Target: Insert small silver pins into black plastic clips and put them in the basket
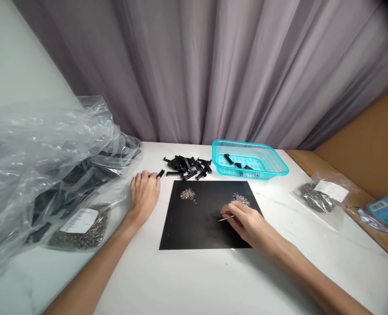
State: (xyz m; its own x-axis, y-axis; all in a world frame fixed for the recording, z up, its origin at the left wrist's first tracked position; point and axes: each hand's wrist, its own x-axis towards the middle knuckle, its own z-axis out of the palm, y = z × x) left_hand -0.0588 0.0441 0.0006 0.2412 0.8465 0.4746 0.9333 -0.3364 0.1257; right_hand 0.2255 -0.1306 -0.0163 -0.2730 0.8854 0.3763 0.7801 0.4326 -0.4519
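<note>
My left hand (144,192) is closed at the left of the black mat, with a small black plastic piece (160,173) jutting from its fingertips. Over the right part of the mat (194,227), my right hand (246,218) pinches a thin metal rod-like tool (225,218); its exact kind does not show. Just beyond those fingers lies a pile of tiny shiny metal parts (240,199), partly covered by the hand. A second small metal pile (187,194) rests at the mat's upper left. Behind the mat is a heap of black plastic pieces (189,166).
A turquoise basket (272,168) holding several black pieces stands at the back right. Large clear plastic bags (49,131) and a labelled bag of metal parts (78,227) crowd the left. Another labelled bag (318,197) lies right, near a cardboard edge (361,144).
</note>
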